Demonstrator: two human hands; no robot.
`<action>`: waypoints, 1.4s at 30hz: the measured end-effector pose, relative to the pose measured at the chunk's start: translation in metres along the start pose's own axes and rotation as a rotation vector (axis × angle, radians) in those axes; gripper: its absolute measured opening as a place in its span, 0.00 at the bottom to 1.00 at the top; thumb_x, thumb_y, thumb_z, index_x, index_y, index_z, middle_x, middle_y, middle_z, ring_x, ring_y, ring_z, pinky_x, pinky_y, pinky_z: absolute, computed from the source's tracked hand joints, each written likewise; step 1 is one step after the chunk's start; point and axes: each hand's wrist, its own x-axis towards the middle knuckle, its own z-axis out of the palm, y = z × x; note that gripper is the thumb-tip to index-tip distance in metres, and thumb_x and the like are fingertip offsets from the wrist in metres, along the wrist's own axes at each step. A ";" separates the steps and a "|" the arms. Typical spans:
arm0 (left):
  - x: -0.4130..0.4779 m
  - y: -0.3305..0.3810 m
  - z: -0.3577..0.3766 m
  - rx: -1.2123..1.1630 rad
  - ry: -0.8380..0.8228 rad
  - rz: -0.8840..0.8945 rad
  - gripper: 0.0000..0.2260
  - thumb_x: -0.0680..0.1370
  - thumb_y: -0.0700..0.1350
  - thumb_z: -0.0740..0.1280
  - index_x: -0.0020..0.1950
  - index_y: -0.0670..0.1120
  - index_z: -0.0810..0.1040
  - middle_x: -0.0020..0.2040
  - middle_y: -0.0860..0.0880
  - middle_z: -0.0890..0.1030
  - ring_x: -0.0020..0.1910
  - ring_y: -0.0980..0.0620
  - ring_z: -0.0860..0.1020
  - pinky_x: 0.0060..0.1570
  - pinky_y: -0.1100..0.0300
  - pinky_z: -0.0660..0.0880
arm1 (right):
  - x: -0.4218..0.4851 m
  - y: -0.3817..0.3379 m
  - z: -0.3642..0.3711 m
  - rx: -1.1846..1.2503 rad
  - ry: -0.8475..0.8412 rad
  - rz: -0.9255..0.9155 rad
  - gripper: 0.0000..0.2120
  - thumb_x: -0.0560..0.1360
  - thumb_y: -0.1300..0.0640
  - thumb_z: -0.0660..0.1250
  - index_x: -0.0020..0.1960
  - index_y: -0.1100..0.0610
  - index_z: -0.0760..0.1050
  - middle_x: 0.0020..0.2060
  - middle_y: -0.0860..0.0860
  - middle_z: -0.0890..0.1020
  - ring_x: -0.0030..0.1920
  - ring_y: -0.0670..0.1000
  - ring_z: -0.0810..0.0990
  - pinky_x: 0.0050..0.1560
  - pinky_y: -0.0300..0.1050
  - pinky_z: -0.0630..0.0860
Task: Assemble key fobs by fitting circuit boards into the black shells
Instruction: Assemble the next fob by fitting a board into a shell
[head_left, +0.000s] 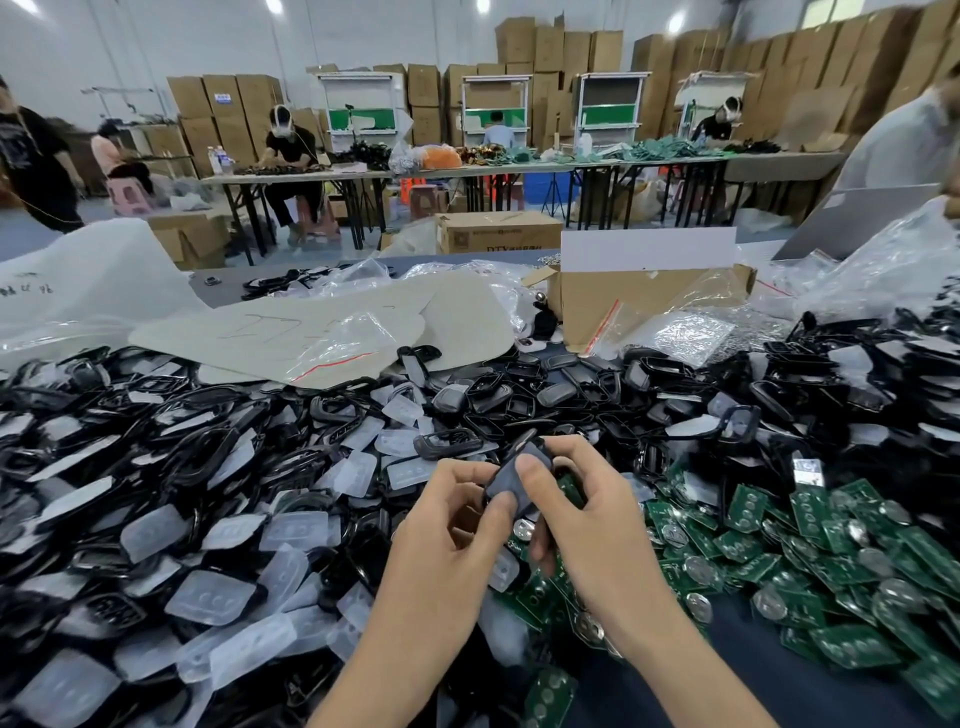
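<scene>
Both my hands hold one black key fob shell (511, 478) above the middle of the table. My left hand (452, 525) pinches its lower end with thumb and fingers. My right hand (582, 514) grips its upper part, thumb pressed on the grey face. Whether a board sits inside the shell is hidden by my fingers. Green circuit boards (810, 566) with round coin cells lie heaped to the right. Black shells (171, 447) and translucent button pads (218, 597) cover the table to the left and behind.
A brown cardboard box (639, 306) stands behind the pile, with clear plastic bags (675, 332) and cardboard sheets (322, 327) beside it. A person in white (904, 140) stands at the far right. Other people work at tables in the background.
</scene>
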 end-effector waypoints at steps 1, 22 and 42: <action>0.000 0.001 0.000 -0.005 -0.002 0.005 0.06 0.80 0.49 0.68 0.48 0.61 0.76 0.38 0.52 0.81 0.34 0.56 0.76 0.37 0.62 0.72 | 0.000 0.000 0.000 0.009 0.001 0.006 0.04 0.80 0.50 0.68 0.47 0.44 0.79 0.30 0.44 0.79 0.23 0.48 0.76 0.23 0.41 0.72; -0.003 0.003 -0.001 0.049 0.016 0.058 0.10 0.75 0.62 0.64 0.51 0.60 0.77 0.36 0.50 0.79 0.30 0.51 0.76 0.33 0.54 0.74 | 0.003 0.009 -0.001 0.135 -0.092 0.113 0.09 0.74 0.45 0.68 0.50 0.47 0.81 0.27 0.53 0.76 0.24 0.48 0.74 0.23 0.41 0.70; -0.002 -0.001 -0.006 0.159 0.089 0.060 0.06 0.75 0.62 0.64 0.51 0.71 0.72 0.40 0.57 0.83 0.37 0.55 0.80 0.36 0.62 0.75 | -0.001 0.001 0.002 -0.023 -0.128 0.090 0.06 0.81 0.53 0.67 0.49 0.45 0.82 0.27 0.43 0.78 0.22 0.45 0.73 0.22 0.39 0.70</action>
